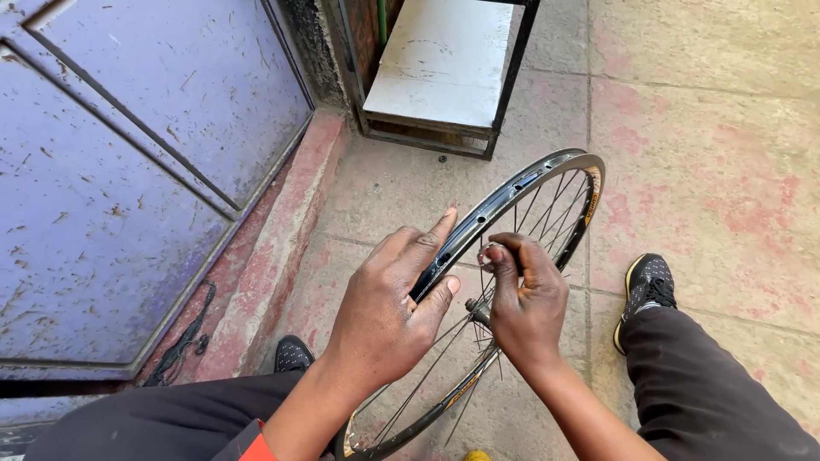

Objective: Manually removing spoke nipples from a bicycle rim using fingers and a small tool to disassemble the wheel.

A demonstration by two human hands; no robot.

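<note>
A yellow label is showing on the bicycle wheel [512,256]; left hand [389,312] is gripping its rim half-open, right hand [525,303] is pinching a small spoke tool [489,253] tight.

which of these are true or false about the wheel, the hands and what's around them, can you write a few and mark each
1. The left hand holds the rim of the bicycle wheel. True.
2. The right hand is flat on the floor. False: it is raised at the rim, fingertips pinching a small shiny part.
3. The wheel has a fat tyre on it. False: the rim is bare, with its spokes showing.
4. A purple metal door stands on the left. True.
5. The person is barefoot. False: a dark shoe shows on the right.
</note>
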